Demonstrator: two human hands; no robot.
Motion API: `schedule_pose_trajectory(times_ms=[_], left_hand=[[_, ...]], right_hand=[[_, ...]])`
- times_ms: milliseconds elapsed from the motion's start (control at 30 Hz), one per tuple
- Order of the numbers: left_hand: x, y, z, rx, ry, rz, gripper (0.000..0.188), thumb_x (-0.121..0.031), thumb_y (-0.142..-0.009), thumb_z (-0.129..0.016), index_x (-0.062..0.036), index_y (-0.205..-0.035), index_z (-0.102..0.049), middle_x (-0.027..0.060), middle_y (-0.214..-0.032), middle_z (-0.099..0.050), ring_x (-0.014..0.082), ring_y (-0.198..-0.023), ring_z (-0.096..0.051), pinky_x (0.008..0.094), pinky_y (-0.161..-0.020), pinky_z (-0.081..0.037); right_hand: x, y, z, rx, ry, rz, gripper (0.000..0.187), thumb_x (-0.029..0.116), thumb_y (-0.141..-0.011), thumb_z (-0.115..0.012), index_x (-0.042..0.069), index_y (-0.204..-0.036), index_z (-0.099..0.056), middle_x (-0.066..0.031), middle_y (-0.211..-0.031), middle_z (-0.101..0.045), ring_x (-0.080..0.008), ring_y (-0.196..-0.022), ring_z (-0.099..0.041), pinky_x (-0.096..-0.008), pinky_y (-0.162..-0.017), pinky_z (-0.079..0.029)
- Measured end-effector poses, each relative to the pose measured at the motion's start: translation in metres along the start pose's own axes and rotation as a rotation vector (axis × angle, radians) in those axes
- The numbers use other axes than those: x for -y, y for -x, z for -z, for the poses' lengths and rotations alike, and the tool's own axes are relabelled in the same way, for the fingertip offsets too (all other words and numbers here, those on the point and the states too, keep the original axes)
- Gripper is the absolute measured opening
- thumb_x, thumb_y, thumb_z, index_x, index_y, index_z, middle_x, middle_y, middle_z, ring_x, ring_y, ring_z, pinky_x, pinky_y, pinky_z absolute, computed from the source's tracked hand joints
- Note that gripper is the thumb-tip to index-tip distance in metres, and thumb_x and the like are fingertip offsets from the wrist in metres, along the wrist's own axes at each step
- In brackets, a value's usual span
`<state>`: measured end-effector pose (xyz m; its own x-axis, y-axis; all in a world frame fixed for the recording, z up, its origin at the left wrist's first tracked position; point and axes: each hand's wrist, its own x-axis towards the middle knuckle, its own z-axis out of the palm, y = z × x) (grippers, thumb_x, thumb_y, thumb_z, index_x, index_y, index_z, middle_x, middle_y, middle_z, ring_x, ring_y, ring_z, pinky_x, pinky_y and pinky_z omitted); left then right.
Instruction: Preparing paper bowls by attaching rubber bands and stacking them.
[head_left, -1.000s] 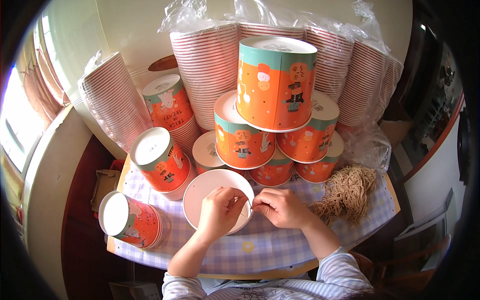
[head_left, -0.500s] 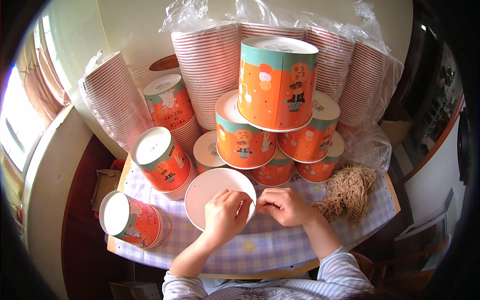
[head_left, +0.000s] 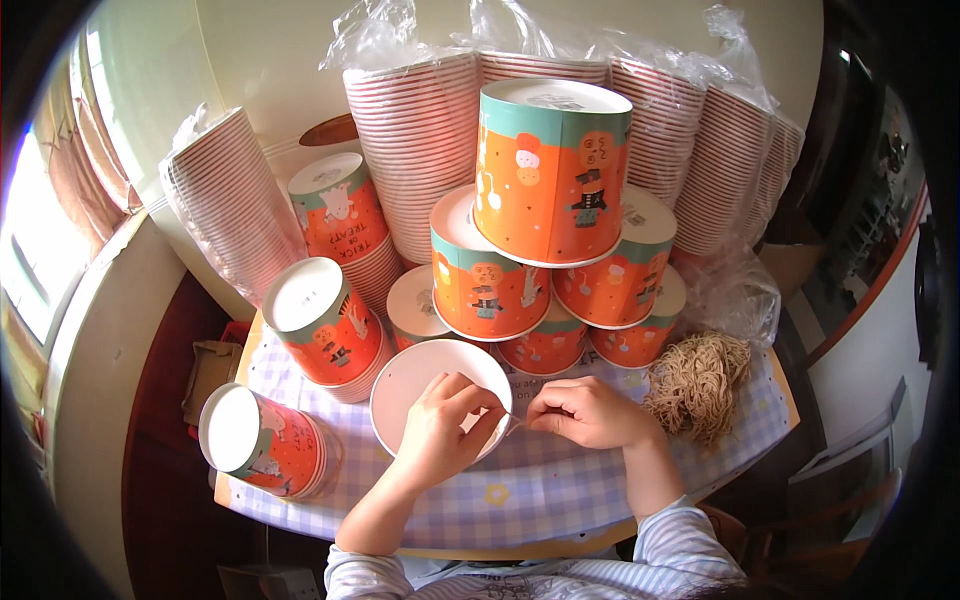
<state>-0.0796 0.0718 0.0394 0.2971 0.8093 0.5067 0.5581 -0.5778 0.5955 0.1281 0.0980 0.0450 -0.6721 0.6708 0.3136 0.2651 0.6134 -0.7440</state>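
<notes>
A round paper bucket (head_left: 408,385) with a white rim and pale pinkish inside faces me at the table's front middle. Over its right part is my left hand (head_left: 445,425), fingers pinched together. Just right of the rim, my right hand (head_left: 592,412) is also closed in a pinch. A thin strand of string (head_left: 515,421) runs between the two sets of fingertips. Whether it passes through the bucket's wall cannot be made out. To the right of my right hand lies a tangled heap of tan string (head_left: 702,375).
Upside-down orange and green paper buckets (head_left: 555,170) are piled like a pyramid behind my hands. Tall nested stacks (head_left: 415,150) in clear plastic stand farther back. More bucket stacks (head_left: 325,340) sit at left, one (head_left: 265,440) lying tilted near the checked tablecloth's (head_left: 400,515) edge.
My right hand has moved slightly right, away from the left, and turned. More of the strand now shows between the fingertips. My left hand has stayed nearly in place.
</notes>
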Motion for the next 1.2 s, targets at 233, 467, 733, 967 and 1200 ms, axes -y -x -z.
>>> schedule_pose_trajectory(times_ms=[233, 467, 733, 967, 1200], left_hand=[[-0.009, 0.0, 0.003, 0.076, 0.04, 0.004, 0.011, -0.008, -0.069, -0.067, -0.008, -0.078, -0.06, 0.0048, -0.077, -0.053, 0.0249, -0.075, -0.052, 0.0344, -0.064, -0.043], [-0.026, 0.01, 0.007, -0.086, 0.087, -0.019, 0.017, -0.001, -0.066, -0.067, -0.0055, -0.08, -0.059, 0.008, -0.08, -0.053, 0.0256, -0.074, -0.053, 0.0341, -0.064, -0.043], [-0.029, 0.083, -0.028, 0.226, 0.472, 0.227, 0.007, -0.004, -0.076, -0.063, -0.0035, -0.083, -0.064, 0.0038, -0.073, -0.058, 0.0101, -0.063, -0.053, 0.0216, -0.051, -0.04], [-0.011, 0.135, -0.097, 0.056, 0.956, 0.693, 0.015, -0.008, -0.086, -0.056, 0.0, -0.098, -0.059, 0.0003, -0.089, -0.057, 0.0048, -0.077, -0.049, 0.0185, -0.066, -0.04], [-0.018, 0.136, -0.125, -0.16, 1.17, 0.786, 0.009, -0.007, -0.085, -0.057, -0.0015, -0.092, -0.058, 0.0001, -0.087, -0.058, 0.0051, -0.072, -0.048, 0.0191, -0.063, -0.039]], right_hand=[[0.0, 0.003, 0.01, 0.048, 0.153, 0.029, 0.009, 0.009, -0.074, -0.064, 0.003, -0.08, -0.062, -0.0089, -0.074, -0.061, -0.0249, -0.067, -0.06, -0.0315, -0.058, -0.047], [0.012, 0.013, 0.015, -0.216, 0.031, 0.016, 0.006, 0.003, -0.071, -0.066, 0.002, -0.074, -0.061, -0.0046, -0.065, -0.058, -0.0122, -0.055, -0.054, -0.0247, -0.047, -0.04], [0.013, 0.045, -0.007, -0.049, 0.192, -0.099, 0.011, 0.019, -0.077, -0.063, 0.008, -0.077, -0.061, -0.004, -0.068, -0.059, -0.0199, -0.056, -0.057, -0.0319, -0.051, -0.044], [-0.013, 0.093, -0.081, -0.233, -0.086, -0.32, 0.009, 0.008, -0.075, -0.067, 0.001, -0.077, -0.061, -0.0084, -0.068, -0.062, -0.0142, -0.057, -0.058, -0.0251, -0.051, -0.044], [-0.021, 0.118, -0.127, -0.456, 0.074, -0.315, 0.011, 0.007, -0.071, -0.067, 0.006, -0.07, -0.056, -0.0069, -0.063, -0.057, -0.022, -0.053, -0.057, -0.031, -0.046, -0.043]])
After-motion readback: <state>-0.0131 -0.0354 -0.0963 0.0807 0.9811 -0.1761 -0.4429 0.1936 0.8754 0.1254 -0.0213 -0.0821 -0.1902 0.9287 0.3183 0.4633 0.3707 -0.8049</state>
